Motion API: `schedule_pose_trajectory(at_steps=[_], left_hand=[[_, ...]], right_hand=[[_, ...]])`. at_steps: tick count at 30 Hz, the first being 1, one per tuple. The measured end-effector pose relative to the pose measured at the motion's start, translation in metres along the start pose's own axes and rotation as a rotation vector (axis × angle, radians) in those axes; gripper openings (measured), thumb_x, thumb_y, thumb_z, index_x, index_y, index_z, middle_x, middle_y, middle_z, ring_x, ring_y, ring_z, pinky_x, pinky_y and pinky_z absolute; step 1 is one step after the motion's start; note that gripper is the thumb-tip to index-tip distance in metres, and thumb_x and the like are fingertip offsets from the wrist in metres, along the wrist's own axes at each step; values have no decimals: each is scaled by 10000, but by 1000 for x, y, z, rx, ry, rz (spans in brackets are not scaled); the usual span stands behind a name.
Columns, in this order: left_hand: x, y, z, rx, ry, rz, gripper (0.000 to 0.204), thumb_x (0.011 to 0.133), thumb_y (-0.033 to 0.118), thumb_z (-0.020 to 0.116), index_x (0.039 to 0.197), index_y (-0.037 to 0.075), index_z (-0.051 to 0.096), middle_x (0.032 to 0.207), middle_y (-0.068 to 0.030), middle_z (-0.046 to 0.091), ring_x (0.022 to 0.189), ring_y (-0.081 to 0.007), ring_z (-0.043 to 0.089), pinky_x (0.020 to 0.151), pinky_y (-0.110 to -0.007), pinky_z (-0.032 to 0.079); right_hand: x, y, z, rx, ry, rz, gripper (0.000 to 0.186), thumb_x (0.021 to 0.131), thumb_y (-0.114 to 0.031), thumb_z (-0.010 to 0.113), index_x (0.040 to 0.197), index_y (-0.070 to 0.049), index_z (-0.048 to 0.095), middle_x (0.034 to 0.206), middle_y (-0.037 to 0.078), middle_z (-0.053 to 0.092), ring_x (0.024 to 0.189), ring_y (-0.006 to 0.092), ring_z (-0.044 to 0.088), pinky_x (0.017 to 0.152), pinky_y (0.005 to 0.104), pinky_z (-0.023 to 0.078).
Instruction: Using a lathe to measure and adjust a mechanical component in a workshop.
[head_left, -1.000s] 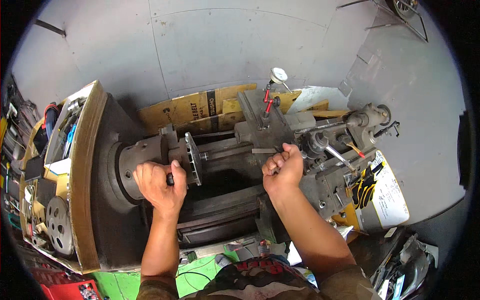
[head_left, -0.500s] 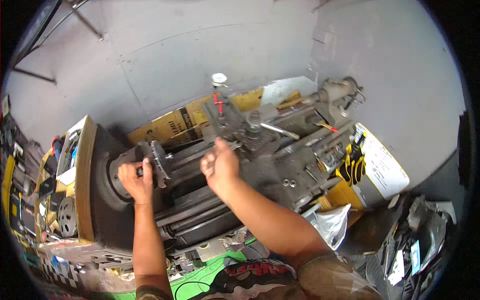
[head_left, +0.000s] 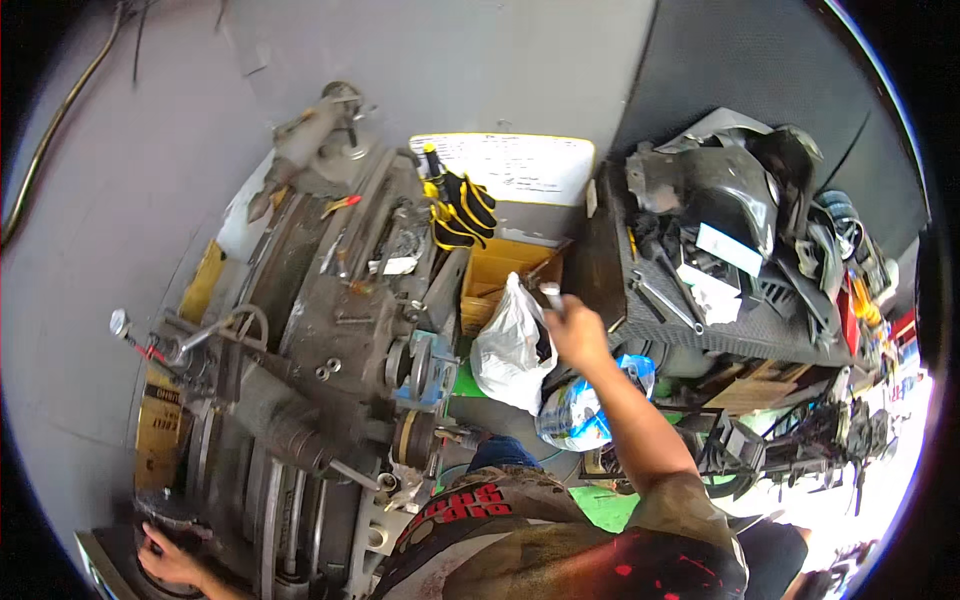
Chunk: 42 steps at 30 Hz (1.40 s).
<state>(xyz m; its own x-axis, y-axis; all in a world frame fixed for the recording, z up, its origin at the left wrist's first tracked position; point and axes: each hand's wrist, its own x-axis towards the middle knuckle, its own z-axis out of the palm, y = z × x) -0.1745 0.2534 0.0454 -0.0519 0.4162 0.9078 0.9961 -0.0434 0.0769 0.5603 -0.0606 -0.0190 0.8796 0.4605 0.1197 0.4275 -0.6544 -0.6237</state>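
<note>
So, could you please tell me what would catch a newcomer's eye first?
Probably the big dark lathe filling the left side, with the left hand at its lower end. Next, perhaps, the black-and-yellow gloves above centre, by a white sheet. Then the white plastic bag near the centre, left of the right hand.

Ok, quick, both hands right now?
Left hand: at the lathe, fingers bent; grip can't be told.
Right hand: closed on a small pale-ended piece, kind unclear.
</note>
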Motion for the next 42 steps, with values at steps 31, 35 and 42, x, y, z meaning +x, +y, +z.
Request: schedule_pose_trajectory(at_steps=[31, 35, 42], left_hand=[[-97, 66, -54, 60, 14, -64, 411, 863, 166, 721, 1257, 53, 701, 1190, -148, 674, 1175, -391, 602, 1069, -511, 423], [-137, 86, -76, 129, -378, -115, 273, 853, 179, 727, 1093, 50, 733, 1206, -133, 674, 1181, -396, 577, 1062, -513, 418], [-36, 71, -104, 196, -13, -203, 190, 907, 198, 710, 918, 24, 635, 1126, -177, 650, 1055, -378, 595, 947, -483, 452]], right_hand=[[106, -1, 134, 38, -698, -666, 168, 934, -120, 666, 899, 42, 691, 775, 121, 715, 730, 192, 646, 679, 361, 517], [86, 16, 226, 23, -1196, -366, 314, 903, -226, 817, 904, 49, 665, 889, 73, 709, 814, 167, 635, 747, 331, 518], [76, 48, 296, 128, -1259, -445, 283, 855, -96, 848, 1033, -7, 646, 950, 83, 667, 924, 185, 652, 832, 353, 534]])
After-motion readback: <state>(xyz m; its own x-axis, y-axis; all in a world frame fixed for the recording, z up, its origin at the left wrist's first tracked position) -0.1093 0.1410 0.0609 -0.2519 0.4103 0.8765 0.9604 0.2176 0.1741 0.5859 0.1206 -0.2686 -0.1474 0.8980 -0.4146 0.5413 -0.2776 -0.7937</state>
